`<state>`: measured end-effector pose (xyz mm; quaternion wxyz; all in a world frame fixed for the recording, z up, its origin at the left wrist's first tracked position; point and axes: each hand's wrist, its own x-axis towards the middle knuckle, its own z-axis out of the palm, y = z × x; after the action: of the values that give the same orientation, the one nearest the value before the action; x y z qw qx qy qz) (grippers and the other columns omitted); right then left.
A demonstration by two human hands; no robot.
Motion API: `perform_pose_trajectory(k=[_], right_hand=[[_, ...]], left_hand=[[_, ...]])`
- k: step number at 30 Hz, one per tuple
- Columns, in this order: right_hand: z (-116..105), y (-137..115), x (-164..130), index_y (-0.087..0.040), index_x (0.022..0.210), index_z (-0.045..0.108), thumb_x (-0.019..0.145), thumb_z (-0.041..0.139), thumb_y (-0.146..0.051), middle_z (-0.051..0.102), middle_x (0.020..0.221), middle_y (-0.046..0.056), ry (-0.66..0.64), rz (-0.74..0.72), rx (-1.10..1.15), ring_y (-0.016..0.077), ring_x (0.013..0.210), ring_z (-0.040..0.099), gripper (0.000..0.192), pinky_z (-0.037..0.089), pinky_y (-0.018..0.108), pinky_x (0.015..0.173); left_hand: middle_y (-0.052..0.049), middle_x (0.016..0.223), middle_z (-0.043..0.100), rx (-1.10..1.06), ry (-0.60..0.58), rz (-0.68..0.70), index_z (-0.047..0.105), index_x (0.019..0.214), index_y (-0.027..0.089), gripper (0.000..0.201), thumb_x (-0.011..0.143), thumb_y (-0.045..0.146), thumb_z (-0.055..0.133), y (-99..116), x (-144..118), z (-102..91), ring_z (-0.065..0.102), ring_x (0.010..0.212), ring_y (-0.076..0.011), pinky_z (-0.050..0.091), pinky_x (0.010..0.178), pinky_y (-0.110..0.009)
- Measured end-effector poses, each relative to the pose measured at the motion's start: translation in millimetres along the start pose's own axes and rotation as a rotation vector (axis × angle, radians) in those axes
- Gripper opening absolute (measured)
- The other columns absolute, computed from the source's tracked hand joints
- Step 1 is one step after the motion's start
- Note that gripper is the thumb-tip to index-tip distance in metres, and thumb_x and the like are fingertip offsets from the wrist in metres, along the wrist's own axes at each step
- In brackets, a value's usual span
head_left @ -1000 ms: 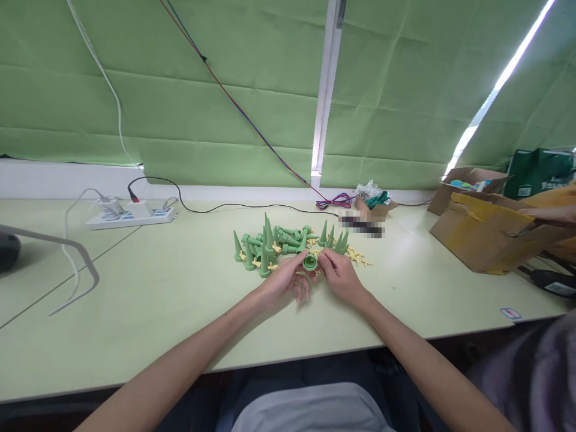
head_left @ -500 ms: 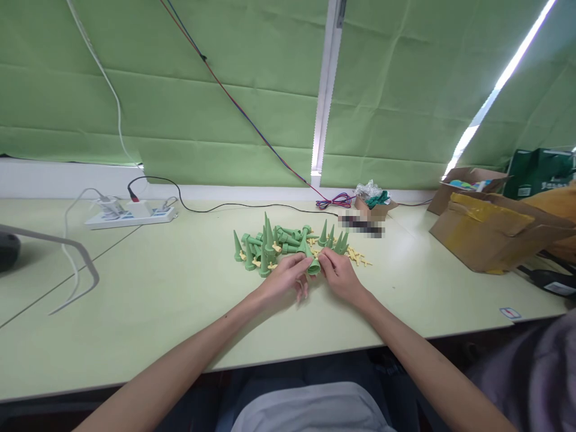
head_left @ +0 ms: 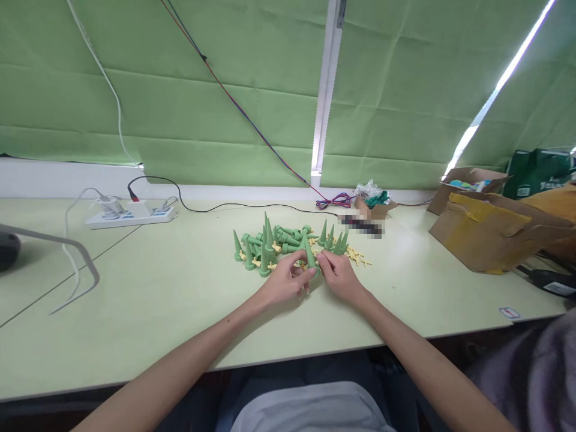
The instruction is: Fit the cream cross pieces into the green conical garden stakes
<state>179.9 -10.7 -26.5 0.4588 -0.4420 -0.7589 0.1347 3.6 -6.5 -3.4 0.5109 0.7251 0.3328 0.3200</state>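
Green blinds (head_left: 252,108) back a pale green bench (head_left: 157,300); entries run left to right.

1. Grey bent rod (head_left: 67,258), far left, lying on the bench.
2. White power strip (head_left: 130,215), rear left, plugs and cables attached; a black cable (head_left: 216,207) trails right from it.
3. Pile of green cones (head_left: 270,240), bench centre; some upright, some lying flat, with small yellow pieces (head_left: 357,257) mixed in and scattered to the right.
4. Left hand (head_left: 283,282), just in front of the pile; grip closed, thumb and fingers pinching the lower part of one cone (head_left: 310,257).
5. That cone: held between both hands, tip up and tilted slightly left, at the near edge of the pile.
6. Right hand (head_left: 342,279), touching the cone from the right; fingertips pressed together at its base.
7. Small box (head_left: 373,207) with crumpled wrap, rear centre-right, coiled red and blue wire (head_left: 333,201) beside it.
8. Cardboard boxes (head_left: 490,231), far right; a dark green bag (head_left: 535,171) behind them.
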Motion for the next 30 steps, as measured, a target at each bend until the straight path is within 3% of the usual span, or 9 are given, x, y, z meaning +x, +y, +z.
perform_pose_trajectory(k=[6,22,30], right_hand=[[1.7,0.2,0.8,-0.02,0.062,0.033,0.099,0.034,-0.038,0.035,0.053,-0.005,0.011,-0.013,-0.01,0.0102,0.048,0.033,0.041,0.027,0.026,0.051],[2.0,-2.2,1.0,-0.02,0.063,0.041,0.099,0.036,-0.033,0.044,0.055,-0.003,-0.028,-0.015,0.015,0.0114,0.049,0.038,0.039,0.028,0.026,0.053],[2.1,-0.7,0.6,-0.02,0.063,0.04,0.098,0.036,-0.032,0.041,0.053,-0.004,-0.046,-0.022,0.011,0.0104,0.048,0.035,0.038,0.026,0.026,0.052]], left_hand=[[0.004,0.059,0.054,0.058,0.05,0.02,0.049,0.094,0.02,0.031,0.083,0.047,0.06,0.9,-0.5,3.0,0.054,0.046,-0.0119,0.039,0.041,-0.021],[0.002,0.064,0.055,0.026,-0.002,0.024,0.054,0.096,0.017,0.034,0.086,0.05,0.055,2.9,-0.1,2.2,0.054,0.048,-0.0116,0.043,0.043,-0.022],[0.005,0.061,0.045,0.205,0.098,0.088,0.044,0.077,0.019,0.027,0.087,0.041,0.055,-1.2,1.9,2.1,0.047,0.047,-0.0093,0.037,0.044,-0.021]])
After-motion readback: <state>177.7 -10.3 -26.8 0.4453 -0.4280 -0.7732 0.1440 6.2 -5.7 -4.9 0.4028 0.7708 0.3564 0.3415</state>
